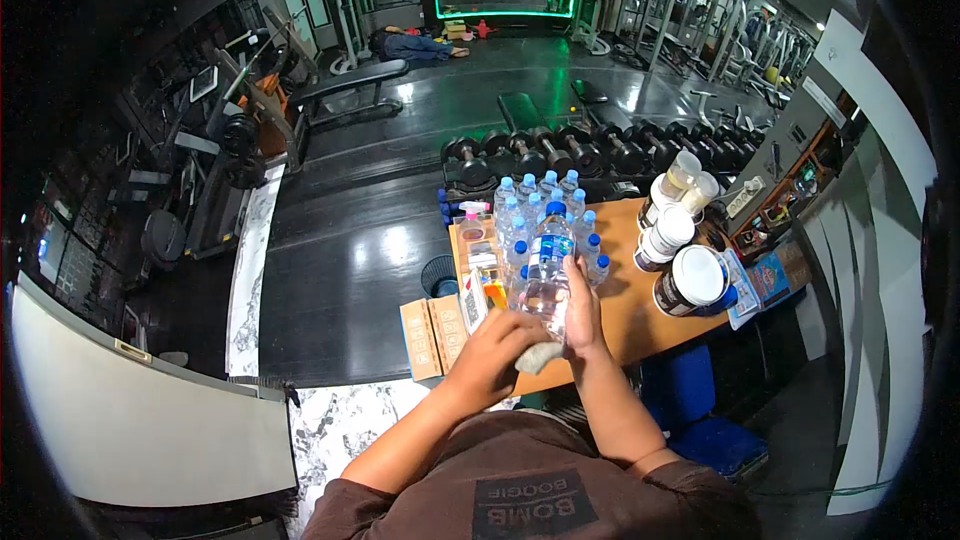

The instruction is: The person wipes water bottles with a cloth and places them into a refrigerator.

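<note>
A large clear water bottle point(551, 252) with a blue cap and blue label is held upright in front of me, slightly tilted. My right hand point(582, 312) grips its right side, the thumb along the bottle. At its base, my left hand point(497, 342) has its fingers curled over a pale grey cloth point(540, 357), which lies against the lower end of the bottle. Behind the held bottle stands a group of smaller water bottles point(508, 212) with blue caps on the wooden table point(630, 335). Some of them are hidden by it.
White-lidded tubs point(690, 280) and jars point(684, 172) crowd the table's right side. A spray bottle point(472, 223) stands at its left edge, beside a cardboard box point(433, 338). Beyond are a dumbbell rack point(600, 152) and a bench point(350, 80). A person point(420, 46) lies on the far floor.
</note>
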The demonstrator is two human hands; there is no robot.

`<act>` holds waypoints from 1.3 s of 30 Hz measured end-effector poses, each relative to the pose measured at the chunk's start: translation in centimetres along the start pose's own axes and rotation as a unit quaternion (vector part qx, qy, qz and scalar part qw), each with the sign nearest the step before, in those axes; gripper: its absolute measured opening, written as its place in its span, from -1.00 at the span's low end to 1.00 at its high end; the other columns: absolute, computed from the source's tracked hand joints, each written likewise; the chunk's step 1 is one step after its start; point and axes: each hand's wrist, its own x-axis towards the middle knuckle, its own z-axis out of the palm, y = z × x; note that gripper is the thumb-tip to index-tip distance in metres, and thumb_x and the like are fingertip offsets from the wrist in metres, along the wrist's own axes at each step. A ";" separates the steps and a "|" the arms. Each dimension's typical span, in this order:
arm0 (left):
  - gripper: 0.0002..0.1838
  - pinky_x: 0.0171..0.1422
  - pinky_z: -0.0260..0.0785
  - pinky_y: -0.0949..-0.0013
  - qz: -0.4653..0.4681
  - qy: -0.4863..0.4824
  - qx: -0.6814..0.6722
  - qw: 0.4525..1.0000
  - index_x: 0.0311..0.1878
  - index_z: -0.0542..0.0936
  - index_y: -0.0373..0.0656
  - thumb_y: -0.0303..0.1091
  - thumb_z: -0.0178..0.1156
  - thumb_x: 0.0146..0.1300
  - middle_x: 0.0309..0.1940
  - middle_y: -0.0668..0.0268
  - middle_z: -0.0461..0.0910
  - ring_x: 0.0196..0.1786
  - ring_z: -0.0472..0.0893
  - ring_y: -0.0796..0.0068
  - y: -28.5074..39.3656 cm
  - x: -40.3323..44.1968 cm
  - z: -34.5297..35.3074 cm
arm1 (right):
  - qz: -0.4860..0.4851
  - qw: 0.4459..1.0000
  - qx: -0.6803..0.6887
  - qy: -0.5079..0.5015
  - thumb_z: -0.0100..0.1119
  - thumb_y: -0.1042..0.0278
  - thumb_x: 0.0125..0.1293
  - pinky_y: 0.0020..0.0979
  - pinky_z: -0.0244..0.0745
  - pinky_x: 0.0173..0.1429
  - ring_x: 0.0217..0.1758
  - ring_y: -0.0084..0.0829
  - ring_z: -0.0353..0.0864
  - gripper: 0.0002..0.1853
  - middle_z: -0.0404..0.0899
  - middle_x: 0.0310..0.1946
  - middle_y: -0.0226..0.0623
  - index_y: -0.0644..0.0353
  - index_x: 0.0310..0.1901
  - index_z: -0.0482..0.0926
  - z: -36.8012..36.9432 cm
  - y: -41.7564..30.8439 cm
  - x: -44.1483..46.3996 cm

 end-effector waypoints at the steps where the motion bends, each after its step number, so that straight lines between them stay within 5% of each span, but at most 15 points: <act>1: -0.44 0.26 0.42 0.08 0.002 0.042 0.015 0.999 0.12 0.67 -0.13 -0.69 0.36 -0.04 0.03 0.15 0.62 0.14 0.59 -0.02 -0.6 0.4 0.1 | -0.001 1.000 0.000 -0.001 0.07 -0.07 0.64 -0.24 0.74 -0.06 -0.14 -0.32 0.77 -0.58 0.67 -0.07 -0.26 0.05 0.27 0.40 0.2 0.1 0.0; 5: -0.41 0.24 0.42 0.07 -0.021 0.112 0.038 0.993 0.13 0.65 -0.16 -0.71 0.36 -0.08 0.06 0.12 0.61 0.14 0.57 -0.05 -1.0 2.0 -0.8 | -0.016 1.000 0.012 0.002 0.11 -0.03 0.64 -0.34 0.67 0.10 0.04 -0.44 0.72 -0.53 0.62 0.06 -0.27 0.06 0.37 0.39 1.0 1.4 -0.8; 15: -0.49 0.25 0.45 0.07 0.013 0.039 0.029 0.999 0.09 0.70 -0.11 -0.68 0.37 -0.01 0.02 0.18 0.64 0.13 0.60 0.01 0.1 -0.2 0.0 | 0.011 0.999 -0.023 -0.024 0.05 -0.02 0.65 -0.30 0.70 0.01 -0.04 -0.37 0.75 -0.62 0.64 0.00 -0.27 0.01 0.29 0.39 0.5 -0.3 -0.9; 26: -0.47 0.26 0.44 0.07 -0.023 0.130 0.032 0.991 0.06 0.66 -0.20 -0.64 0.48 -0.08 0.02 0.12 0.63 0.14 0.60 -0.01 -1.1 1.1 0.1 | -0.014 1.000 0.008 0.011 0.10 -0.01 0.65 -0.39 0.65 0.10 0.05 -0.44 0.72 -0.51 0.62 0.06 -0.26 0.11 0.39 0.34 1.1 1.3 -1.6; 30: -0.52 0.28 0.43 0.08 -0.006 0.058 0.048 0.997 0.06 0.68 -0.17 -0.64 0.45 0.00 0.01 0.18 0.65 0.14 0.61 0.04 0.1 -0.4 0.1 | -0.007 1.000 -0.014 -0.013 0.04 -0.04 0.65 -0.19 0.76 -0.16 -0.25 -0.23 0.79 -0.58 0.68 -0.11 -0.18 0.06 0.29 0.35 0.5 0.3 -0.8; 33: -0.51 0.28 0.43 0.07 -0.001 0.070 0.009 0.998 0.07 0.68 -0.17 -0.63 0.46 0.00 0.01 0.18 0.65 0.13 0.61 0.03 -0.2 -0.5 -0.1 | -0.024 0.999 -0.020 -0.023 0.04 -0.07 0.65 -0.20 0.77 -0.16 -0.26 -0.23 0.79 -0.57 0.68 -0.12 -0.17 0.05 0.29 0.36 0.4 0.7 -0.4; 39: -0.48 0.25 0.43 0.09 -0.037 0.151 0.047 0.987 0.10 0.66 -0.18 -0.67 0.44 -0.01 0.03 0.10 0.62 0.14 0.61 0.00 -1.3 0.7 -0.5 | 0.007 1.000 0.011 0.010 0.07 0.00 0.66 -0.36 0.59 0.22 0.14 -0.44 0.66 -0.46 0.59 0.13 -0.30 0.14 0.46 0.31 1.8 1.6 -2.1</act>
